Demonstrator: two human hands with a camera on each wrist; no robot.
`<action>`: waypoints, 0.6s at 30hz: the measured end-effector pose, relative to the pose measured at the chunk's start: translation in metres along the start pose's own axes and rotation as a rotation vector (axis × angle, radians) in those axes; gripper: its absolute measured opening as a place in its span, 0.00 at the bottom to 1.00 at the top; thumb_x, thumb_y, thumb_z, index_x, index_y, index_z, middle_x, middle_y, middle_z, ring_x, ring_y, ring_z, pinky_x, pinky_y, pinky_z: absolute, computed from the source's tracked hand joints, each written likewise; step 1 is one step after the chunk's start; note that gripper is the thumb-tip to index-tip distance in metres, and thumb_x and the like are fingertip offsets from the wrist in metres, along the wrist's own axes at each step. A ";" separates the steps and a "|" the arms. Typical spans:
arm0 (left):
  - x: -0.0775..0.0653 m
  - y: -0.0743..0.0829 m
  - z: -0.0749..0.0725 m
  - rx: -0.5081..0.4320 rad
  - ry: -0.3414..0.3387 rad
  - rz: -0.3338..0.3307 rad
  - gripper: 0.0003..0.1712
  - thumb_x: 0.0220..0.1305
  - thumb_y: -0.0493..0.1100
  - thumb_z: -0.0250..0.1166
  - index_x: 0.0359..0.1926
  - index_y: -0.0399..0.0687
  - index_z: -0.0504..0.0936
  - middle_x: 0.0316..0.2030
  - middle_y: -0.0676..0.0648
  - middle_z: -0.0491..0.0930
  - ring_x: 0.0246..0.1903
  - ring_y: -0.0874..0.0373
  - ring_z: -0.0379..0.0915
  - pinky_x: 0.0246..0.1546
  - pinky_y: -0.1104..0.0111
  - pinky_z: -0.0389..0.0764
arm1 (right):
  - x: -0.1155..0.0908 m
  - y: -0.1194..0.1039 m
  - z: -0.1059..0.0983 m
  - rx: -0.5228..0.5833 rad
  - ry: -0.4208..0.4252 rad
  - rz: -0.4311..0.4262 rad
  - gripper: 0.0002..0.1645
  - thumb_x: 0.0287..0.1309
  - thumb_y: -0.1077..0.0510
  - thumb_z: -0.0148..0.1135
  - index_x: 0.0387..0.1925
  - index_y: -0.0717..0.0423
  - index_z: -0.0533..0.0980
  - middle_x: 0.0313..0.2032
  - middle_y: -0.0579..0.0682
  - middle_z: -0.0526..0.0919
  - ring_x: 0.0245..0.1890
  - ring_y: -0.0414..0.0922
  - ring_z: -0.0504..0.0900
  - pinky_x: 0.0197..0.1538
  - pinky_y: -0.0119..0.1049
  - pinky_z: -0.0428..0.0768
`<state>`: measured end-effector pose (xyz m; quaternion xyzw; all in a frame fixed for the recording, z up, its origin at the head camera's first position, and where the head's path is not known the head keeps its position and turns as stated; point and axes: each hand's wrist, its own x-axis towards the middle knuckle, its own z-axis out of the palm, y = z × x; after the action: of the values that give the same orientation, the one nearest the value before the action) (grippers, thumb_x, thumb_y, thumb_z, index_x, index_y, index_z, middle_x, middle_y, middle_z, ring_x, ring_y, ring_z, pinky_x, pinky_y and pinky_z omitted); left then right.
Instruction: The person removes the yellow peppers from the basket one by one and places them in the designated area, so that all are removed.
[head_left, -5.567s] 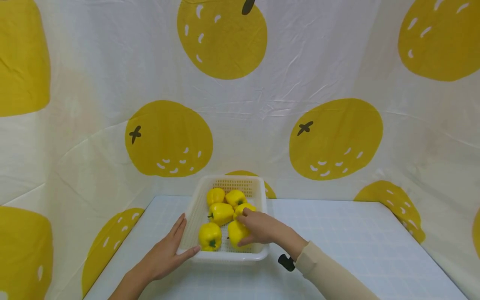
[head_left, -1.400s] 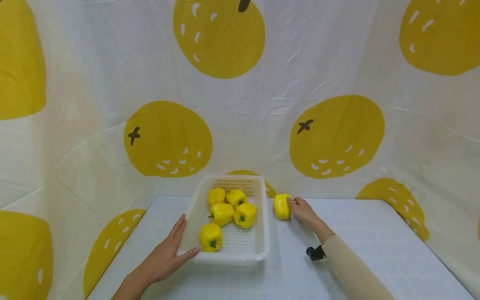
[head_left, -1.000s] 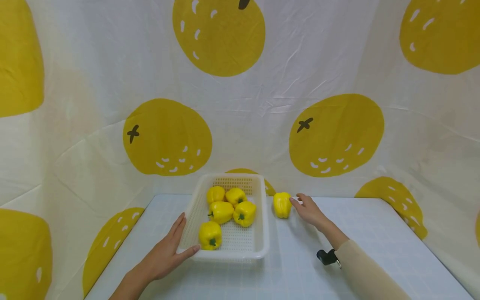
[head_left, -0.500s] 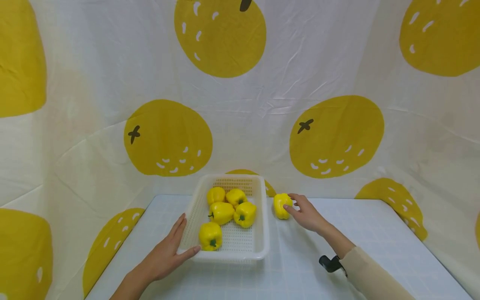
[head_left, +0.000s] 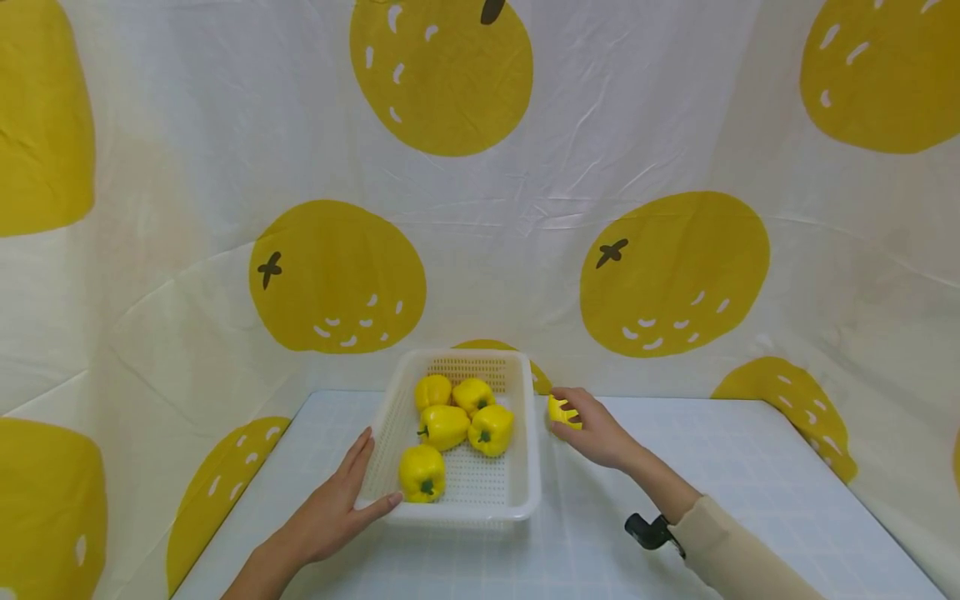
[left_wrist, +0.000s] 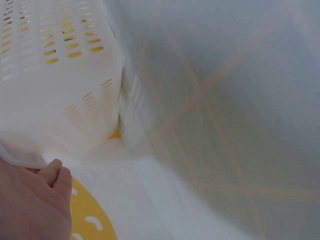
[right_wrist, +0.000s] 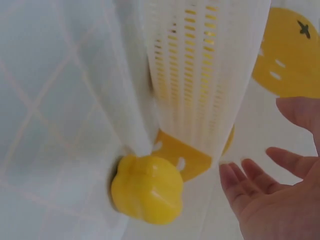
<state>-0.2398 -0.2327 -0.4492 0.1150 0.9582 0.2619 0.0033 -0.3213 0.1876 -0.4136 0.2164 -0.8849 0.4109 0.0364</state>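
My left hand [head_left: 327,511] rests at the near left corner of a white plastic basket [head_left: 528,467], fingers straight along its left side and thumb on the front rim. In the left wrist view, fingertips [left_wrist: 62,172] show at the rim. My right hand [head_left: 597,432], fingers spread and loosely bent, overlaps a yellow bell pepper [head_left: 558,411] on the table right of the basket. The right wrist view shows this pepper [right_wrist: 147,190] apart from that hand, which holds nothing. Several more yellow bell peppers lie in the basket, one [head_left: 422,473] near its front left.
A pale blue checked cloth covers the table [head_left: 750,500]. Behind and beside it hangs a white curtain [head_left: 502,250] printed with big yellow fruits. A black wrist camera [head_left: 648,531] sits below the right wrist.
One pepper has gone from the basket to the table on its right. My right hand has let go of it, drawn back, then moved left over it. The left hand has stayed put.
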 end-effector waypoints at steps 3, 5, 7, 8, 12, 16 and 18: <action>0.000 0.001 -0.001 -0.007 -0.004 -0.004 0.64 0.64 0.77 0.57 0.82 0.41 0.41 0.82 0.43 0.36 0.77 0.39 0.49 0.71 0.39 0.59 | 0.003 -0.007 0.005 0.010 -0.017 -0.028 0.31 0.69 0.56 0.64 0.69 0.60 0.69 0.65 0.61 0.72 0.61 0.62 0.75 0.61 0.55 0.79; -0.001 0.002 -0.001 -0.012 -0.008 -0.006 0.64 0.64 0.77 0.57 0.82 0.41 0.41 0.82 0.43 0.35 0.77 0.38 0.48 0.71 0.39 0.58 | 0.005 -0.013 0.009 0.016 -0.034 -0.039 0.31 0.69 0.56 0.64 0.69 0.60 0.69 0.65 0.61 0.73 0.61 0.61 0.75 0.62 0.56 0.79; -0.001 0.002 -0.001 -0.013 -0.009 -0.008 0.64 0.64 0.77 0.57 0.82 0.41 0.41 0.82 0.43 0.35 0.77 0.38 0.48 0.71 0.39 0.58 | 0.008 -0.018 0.012 0.025 -0.053 -0.054 0.31 0.68 0.56 0.64 0.69 0.60 0.69 0.65 0.59 0.73 0.61 0.61 0.76 0.62 0.56 0.78; -0.001 0.003 -0.001 -0.015 -0.011 -0.009 0.64 0.64 0.77 0.57 0.82 0.41 0.41 0.82 0.43 0.35 0.77 0.38 0.48 0.71 0.38 0.58 | 0.009 -0.021 0.014 0.026 -0.064 -0.064 0.31 0.69 0.56 0.64 0.69 0.59 0.69 0.65 0.59 0.74 0.60 0.59 0.76 0.61 0.56 0.79; 0.000 0.002 -0.001 -0.017 -0.013 -0.014 0.65 0.64 0.77 0.57 0.82 0.42 0.40 0.82 0.44 0.35 0.77 0.38 0.48 0.71 0.38 0.57 | 0.014 -0.031 0.021 0.034 -0.102 -0.097 0.30 0.69 0.55 0.64 0.69 0.58 0.69 0.64 0.57 0.74 0.60 0.59 0.77 0.61 0.57 0.79; 0.001 0.001 0.000 -0.017 -0.016 -0.020 0.65 0.64 0.77 0.57 0.82 0.43 0.40 0.82 0.44 0.35 0.77 0.38 0.48 0.71 0.38 0.57 | 0.020 -0.040 0.028 0.036 -0.146 -0.130 0.30 0.70 0.56 0.63 0.69 0.58 0.69 0.64 0.58 0.73 0.61 0.61 0.76 0.60 0.57 0.79; 0.001 0.002 -0.001 -0.017 -0.018 -0.023 0.65 0.64 0.78 0.57 0.82 0.43 0.40 0.82 0.44 0.35 0.77 0.38 0.48 0.71 0.38 0.57 | 0.023 -0.044 0.031 0.029 -0.171 -0.143 0.30 0.69 0.57 0.63 0.69 0.58 0.69 0.65 0.60 0.73 0.62 0.61 0.75 0.61 0.57 0.78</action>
<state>-0.2401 -0.2314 -0.4477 0.1064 0.9571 0.2690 0.0161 -0.3207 0.1313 -0.3978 0.3140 -0.8608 0.4002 -0.0133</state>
